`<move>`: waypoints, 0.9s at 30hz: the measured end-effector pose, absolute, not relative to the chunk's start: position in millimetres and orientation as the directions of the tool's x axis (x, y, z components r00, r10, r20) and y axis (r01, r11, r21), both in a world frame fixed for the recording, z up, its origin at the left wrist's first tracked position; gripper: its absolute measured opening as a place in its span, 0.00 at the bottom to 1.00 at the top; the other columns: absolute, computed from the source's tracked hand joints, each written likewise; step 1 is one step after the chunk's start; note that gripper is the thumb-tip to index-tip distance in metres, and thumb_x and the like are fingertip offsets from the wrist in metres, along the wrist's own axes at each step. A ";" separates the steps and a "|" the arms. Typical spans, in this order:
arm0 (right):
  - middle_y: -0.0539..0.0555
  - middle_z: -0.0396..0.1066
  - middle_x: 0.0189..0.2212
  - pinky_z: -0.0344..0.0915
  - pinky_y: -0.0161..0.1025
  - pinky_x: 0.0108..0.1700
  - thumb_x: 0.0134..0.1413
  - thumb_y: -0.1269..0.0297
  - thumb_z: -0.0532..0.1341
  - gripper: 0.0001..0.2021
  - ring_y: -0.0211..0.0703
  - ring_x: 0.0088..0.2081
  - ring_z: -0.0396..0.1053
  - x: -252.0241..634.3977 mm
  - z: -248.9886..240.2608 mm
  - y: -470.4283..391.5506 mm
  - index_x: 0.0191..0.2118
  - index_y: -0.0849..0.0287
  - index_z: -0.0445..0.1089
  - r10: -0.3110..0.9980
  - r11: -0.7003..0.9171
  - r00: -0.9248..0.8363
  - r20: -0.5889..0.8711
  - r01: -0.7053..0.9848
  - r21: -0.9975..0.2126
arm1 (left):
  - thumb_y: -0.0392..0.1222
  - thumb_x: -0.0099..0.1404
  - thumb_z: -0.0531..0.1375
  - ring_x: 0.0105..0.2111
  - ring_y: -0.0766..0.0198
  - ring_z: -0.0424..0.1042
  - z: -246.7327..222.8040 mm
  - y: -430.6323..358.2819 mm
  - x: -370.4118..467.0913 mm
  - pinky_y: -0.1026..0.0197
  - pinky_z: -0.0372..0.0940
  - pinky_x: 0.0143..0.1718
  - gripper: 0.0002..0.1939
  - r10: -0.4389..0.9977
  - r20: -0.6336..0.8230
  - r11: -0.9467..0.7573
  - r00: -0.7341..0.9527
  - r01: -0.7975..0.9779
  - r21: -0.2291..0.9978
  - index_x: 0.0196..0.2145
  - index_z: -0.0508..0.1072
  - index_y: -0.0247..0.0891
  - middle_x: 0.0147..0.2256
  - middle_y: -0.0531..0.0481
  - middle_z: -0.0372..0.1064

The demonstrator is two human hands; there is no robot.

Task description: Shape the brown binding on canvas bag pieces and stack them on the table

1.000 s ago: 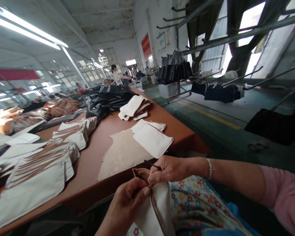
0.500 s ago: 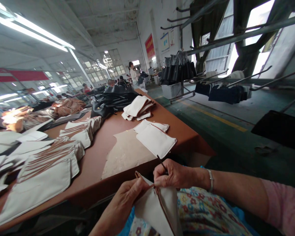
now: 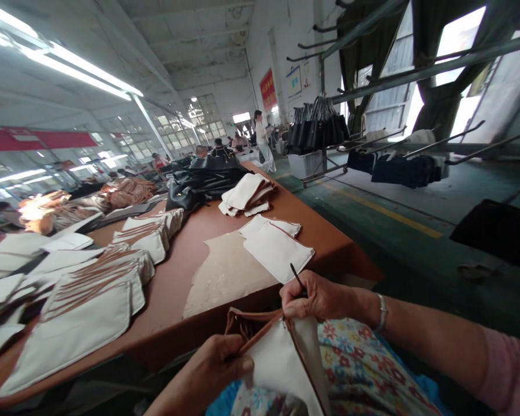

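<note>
A white piece with brown edges [image 3: 271, 361] rests over the lap, its brown-lined opening spread apart. My left hand [image 3: 219, 364] pinches its left edge between thumb and fingers. At its top corner, my right hand [image 3: 305, 296] is closed on the edge and also holds a thin dark tool [image 3: 297, 276], whose tip points up and left. Just beyond the right hand, a flat white piece [image 3: 279, 248] lies at the table edge, overlapping another one. Behind these is a small stack of white pieces [image 3: 247, 192].
Rows of white pieces [image 3: 86, 312] cover the left of the brown table [image 3: 169, 294]. Black material [image 3: 203, 179] is heaped at the far end. A rack with black bags [image 3: 318, 130] stands right. A person in white [image 3: 261, 138] is in the background.
My left hand has moved down and left, and the opening of the white piece is spread wider. My right hand has shifted slightly right. The background person has moved right.
</note>
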State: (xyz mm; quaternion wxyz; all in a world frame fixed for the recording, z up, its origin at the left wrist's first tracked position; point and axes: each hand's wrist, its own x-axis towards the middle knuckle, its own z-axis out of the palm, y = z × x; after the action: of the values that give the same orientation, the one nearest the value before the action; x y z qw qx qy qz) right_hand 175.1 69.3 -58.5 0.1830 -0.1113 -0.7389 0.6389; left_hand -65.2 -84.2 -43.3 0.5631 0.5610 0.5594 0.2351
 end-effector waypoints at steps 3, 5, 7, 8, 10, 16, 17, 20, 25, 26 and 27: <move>0.48 0.65 0.22 0.56 0.30 0.28 0.54 0.61 0.63 0.12 0.32 0.25 0.58 176.9 -50.3 84.7 0.33 0.68 0.74 0.394 0.309 -0.915 0.087 0.042 -0.950 | 0.54 0.63 0.60 0.27 0.67 0.48 -37.6 -82.4 -64.3 0.65 0.46 0.25 0.19 0.947 -0.275 0.165 0.164 0.486 0.858 0.24 0.65 0.36 0.25 0.56 0.50; 0.52 0.70 0.29 0.60 0.32 0.34 0.55 0.60 0.62 0.12 0.36 0.31 0.65 170.1 -40.3 86.3 0.37 0.67 0.74 0.431 0.466 -0.885 0.175 0.052 -0.883 | 0.51 0.63 0.60 0.26 0.67 0.48 -26.7 -74.2 -52.8 0.65 0.45 0.24 0.19 0.971 -0.204 0.082 0.124 0.627 0.775 0.22 0.64 0.37 0.24 0.57 0.49; 0.53 0.72 0.35 0.62 0.33 0.38 0.56 0.56 0.62 0.16 0.40 0.36 0.67 156.8 -31.3 79.1 0.43 0.64 0.73 0.405 0.545 -0.875 0.264 0.000 -0.839 | 0.48 0.64 0.59 0.25 0.67 0.51 -14.7 -62.7 -38.6 0.65 0.46 0.25 0.17 0.983 -0.127 -0.009 0.135 0.719 0.695 0.22 0.65 0.37 0.23 0.56 0.53; 0.53 0.72 0.37 0.62 0.33 0.39 0.55 0.54 0.63 0.18 0.40 0.37 0.68 148.6 -28.9 73.4 0.44 0.63 0.73 0.364 0.558 -0.887 0.283 -0.036 -0.829 | 0.46 0.64 0.59 0.26 0.66 0.54 -9.9 -57.3 -32.9 0.65 0.48 0.26 0.15 0.984 -0.096 -0.045 0.152 0.725 0.687 0.23 0.68 0.36 0.24 0.55 0.57; 0.52 0.72 0.36 0.61 0.32 0.37 0.49 0.51 0.67 0.22 0.40 0.37 0.67 132.5 -30.1 62.0 0.44 0.62 0.72 0.279 0.570 -0.925 0.258 -0.057 -0.819 | 0.44 0.65 0.57 0.28 0.65 0.58 -5.3 -50.4 -28.3 0.65 0.52 0.28 0.13 0.983 -0.073 -0.068 0.170 0.696 0.714 0.26 0.72 0.35 0.27 0.53 0.63; 0.46 0.65 0.21 0.55 0.30 0.25 0.43 0.50 0.70 0.20 0.32 0.24 0.59 120.5 -61.3 67.8 0.30 0.65 0.73 0.246 0.369 -0.963 0.108 -0.010 -0.929 | 0.57 0.62 0.60 0.23 0.69 0.53 -23.6 -78.2 -72.7 0.66 0.46 0.22 0.21 0.895 -0.402 0.239 0.195 0.550 0.800 0.30 0.75 0.33 0.23 0.56 0.58; 0.46 0.65 0.21 0.54 0.29 0.24 0.45 0.50 0.68 0.20 0.31 0.23 0.57 123.8 -65.8 74.3 0.31 0.66 0.73 0.279 0.300 -0.954 0.114 -0.026 -0.954 | 0.57 0.60 0.62 0.24 0.68 0.56 -26.2 -86.7 -82.6 0.67 0.50 0.24 0.21 0.870 -0.438 0.289 0.228 0.484 0.826 0.32 0.76 0.33 0.25 0.55 0.62; 0.47 0.65 0.22 0.53 0.29 0.23 0.49 0.50 0.66 0.20 0.30 0.22 0.56 133.6 -75.4 94.4 0.35 0.66 0.74 0.417 0.240 -0.902 0.113 -0.011 -0.971 | 0.55 0.58 0.65 0.32 0.61 0.65 -24.8 -105.9 -102.0 0.63 0.60 0.36 0.19 0.870 -0.419 0.354 0.259 0.261 0.898 0.37 0.78 0.35 0.30 0.51 0.69; 0.49 0.67 0.25 0.60 0.31 0.31 0.40 0.66 0.69 0.09 0.36 0.29 0.63 131.6 -73.2 98.2 0.28 0.65 0.73 0.408 0.372 -0.903 0.138 0.027 -0.928 | 0.50 0.56 0.67 0.31 0.62 0.64 -7.1 -96.8 -84.1 0.63 0.59 0.35 0.16 0.940 -0.292 0.243 0.175 0.256 0.936 0.34 0.77 0.34 0.29 0.52 0.69; 0.50 0.68 0.28 0.61 0.31 0.33 0.40 0.67 0.69 0.08 0.37 0.31 0.65 128.9 -69.5 92.6 0.30 0.64 0.74 0.380 0.364 -0.914 0.142 0.007 -0.931 | 0.50 0.55 0.68 0.30 0.63 0.63 -5.6 -90.3 -75.2 0.64 0.58 0.34 0.16 0.955 -0.251 0.198 0.158 0.291 0.936 0.34 0.77 0.33 0.28 0.53 0.68; 0.51 0.69 0.31 0.62 0.32 0.35 0.42 0.67 0.68 0.09 0.37 0.33 0.65 126.0 -65.4 85.6 0.33 0.63 0.74 0.347 0.336 -0.927 0.144 -0.020 -0.942 | 0.50 0.54 0.69 0.29 0.64 0.61 -5.2 -83.8 -66.1 0.65 0.57 0.33 0.16 0.965 -0.215 0.158 0.151 0.320 0.934 0.34 0.77 0.33 0.27 0.54 0.66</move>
State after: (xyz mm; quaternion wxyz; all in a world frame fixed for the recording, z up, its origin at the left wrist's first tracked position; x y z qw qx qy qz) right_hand 126.0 85.6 -65.4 0.1618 -0.1020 -0.8011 0.5672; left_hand -66.1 -83.8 -5.2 0.5059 0.5653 0.5684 0.3185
